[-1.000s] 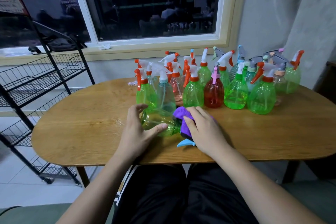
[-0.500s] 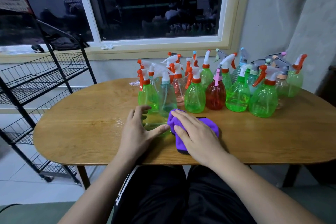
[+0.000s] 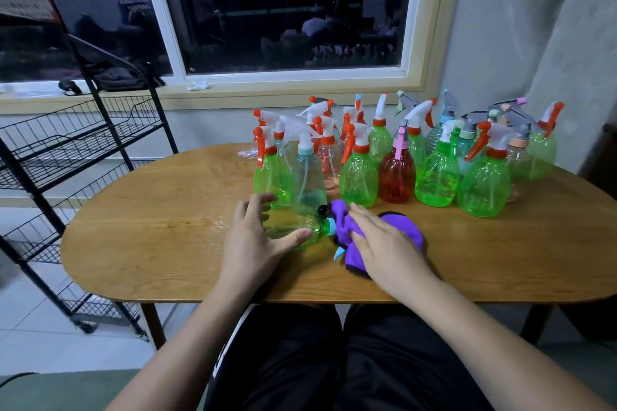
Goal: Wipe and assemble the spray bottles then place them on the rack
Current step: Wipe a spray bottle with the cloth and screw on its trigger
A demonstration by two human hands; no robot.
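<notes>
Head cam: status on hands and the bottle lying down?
Left hand holds green bottle, on its side. Right hand presses purple cloth over its spray head. Standing bottles crowd close behind; rack at far left.
</notes>
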